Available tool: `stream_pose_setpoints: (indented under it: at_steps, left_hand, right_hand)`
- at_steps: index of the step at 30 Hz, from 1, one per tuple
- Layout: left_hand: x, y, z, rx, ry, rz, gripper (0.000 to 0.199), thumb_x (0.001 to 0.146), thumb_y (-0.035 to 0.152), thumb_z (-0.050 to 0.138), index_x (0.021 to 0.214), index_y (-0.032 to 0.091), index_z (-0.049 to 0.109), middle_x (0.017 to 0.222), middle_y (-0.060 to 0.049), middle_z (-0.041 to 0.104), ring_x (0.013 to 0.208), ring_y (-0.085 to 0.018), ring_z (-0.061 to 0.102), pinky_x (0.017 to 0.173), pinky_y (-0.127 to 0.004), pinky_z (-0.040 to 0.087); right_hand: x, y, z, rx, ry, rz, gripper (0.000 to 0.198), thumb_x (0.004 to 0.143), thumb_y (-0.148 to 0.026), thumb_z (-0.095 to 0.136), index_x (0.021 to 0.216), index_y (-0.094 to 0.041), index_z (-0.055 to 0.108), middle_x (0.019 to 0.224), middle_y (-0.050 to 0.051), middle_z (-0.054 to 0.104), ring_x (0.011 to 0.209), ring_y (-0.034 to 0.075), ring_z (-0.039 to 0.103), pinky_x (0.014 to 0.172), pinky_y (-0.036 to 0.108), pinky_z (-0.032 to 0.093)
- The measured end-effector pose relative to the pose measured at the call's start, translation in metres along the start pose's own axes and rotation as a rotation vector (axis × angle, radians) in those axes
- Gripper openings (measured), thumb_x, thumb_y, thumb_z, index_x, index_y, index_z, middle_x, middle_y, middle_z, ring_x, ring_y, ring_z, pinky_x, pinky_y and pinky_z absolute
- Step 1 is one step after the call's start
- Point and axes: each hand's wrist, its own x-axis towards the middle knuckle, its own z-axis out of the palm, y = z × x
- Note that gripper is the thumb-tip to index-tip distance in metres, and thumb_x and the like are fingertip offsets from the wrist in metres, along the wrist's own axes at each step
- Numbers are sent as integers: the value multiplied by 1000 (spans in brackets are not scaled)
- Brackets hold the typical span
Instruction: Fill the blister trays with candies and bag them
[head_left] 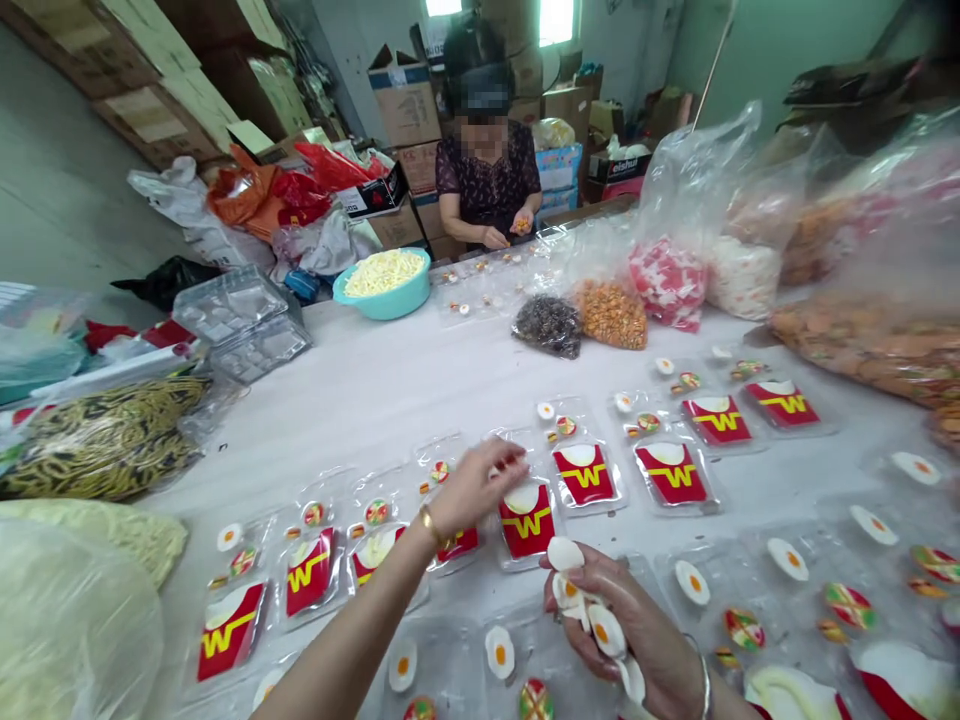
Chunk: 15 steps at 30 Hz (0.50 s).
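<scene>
- Head view, nearest: trays (451, 650) carrying white egg pieces with orange yolks stand close before the person and off to the right.
- Right hand (637, 620): its fingers grasp a loose stack of egg pieces (606, 628), held above the near trays. A lighter squeeze, with the top piece fanned out, would probably make single pieces easier to take without spilling the rest.
- Left hand (472, 490): it reaches over a clear tray (527, 564) with a red piece marked W (526, 520). Its fingers are bent; whether they pinch anything, I cannot tell. Good handling here likely means one piece at a time, face up, with the forearm kept high, since it crosses neighbouring trays.
- Left side: a pale plastic bag (75, 620) and a bag of striped strands (105, 440) crowd the white surface (315, 400).
- Farther: a turquoise bowl (386, 303) of pale strips, then bags of dark pieces (547, 325) and orange pieces (611, 312); a large bag (885, 330) hems in the right.
- Farthest: a co-worker (487, 180) handles small orange bits before stacked cartons (405, 105).
</scene>
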Motion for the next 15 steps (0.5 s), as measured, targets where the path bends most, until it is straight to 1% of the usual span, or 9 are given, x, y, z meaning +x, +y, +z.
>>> stream_pose_setpoints:
  at_steps: [1,2,3,5,7,9,12,14,15]
  left_hand:
    - [-13,11,4,-130,-100,50,31,87,45,51,108,23,60,106,-5,61,94,-17,56,84,-30,43]
    - [-26,21,9,-227,-163,82,30,85,44,56,106,23,61,105,-5,61,93,-16,56,84,-28,43]
    - [-38,29,14,-295,-187,90,27,84,42,58,100,21,62,101,-4,62,90,-15,56,82,-27,44]
    - [-56,36,22,-362,-129,43,22,85,39,57,87,19,63,91,-4,63,85,-14,56,78,-26,44]
    - [-65,30,24,-386,-22,-31,22,87,38,54,83,18,62,85,-3,64,81,-14,57,75,-25,45]
    - [-69,10,17,-337,119,-96,22,87,38,54,86,18,63,84,-3,65,78,-14,58,73,-25,45]
    - [-71,-37,-6,-107,401,-177,18,87,33,54,89,19,64,86,-4,65,78,-14,58,73,-26,45]
    - [-71,-68,-22,68,498,-169,18,88,28,50,93,19,64,92,-5,64,83,-15,58,76,-27,46]
    - [-71,-81,-27,149,505,-155,19,89,25,47,96,20,64,95,-6,62,86,-15,58,78,-27,46]
  right_hand:
    - [1,1,1,4,-2,-5,16,84,-34,54,86,-19,54,81,1,63,34,1,36,34,19,13]
    - [1,2,3,5,-6,-4,16,84,-35,54,87,-19,55,76,0,62,34,2,36,34,19,14]
    - [2,3,4,4,-15,4,17,84,-36,54,88,-19,55,70,-1,60,33,2,35,33,18,14]
    - [3,8,7,-1,-27,37,20,85,-37,54,89,-18,56,60,-2,56,32,3,32,33,18,14]
    - [4,14,11,18,4,84,22,85,-39,55,93,-18,58,62,-1,57,34,3,32,34,17,14]
    - [3,21,13,72,67,142,25,84,-40,58,98,-19,59,73,2,62,38,3,36,34,16,17]
    - [1,30,14,165,140,228,28,82,-42,60,98,-18,60,84,5,63,43,4,41,34,15,19]
    - [-1,34,15,202,154,252,29,81,-42,59,97,-18,61,82,6,63,44,5,42,34,15,21]
    - [-2,35,15,208,149,252,29,81,-41,59,99,-18,61,80,6,63,44,6,41,34,15,21]
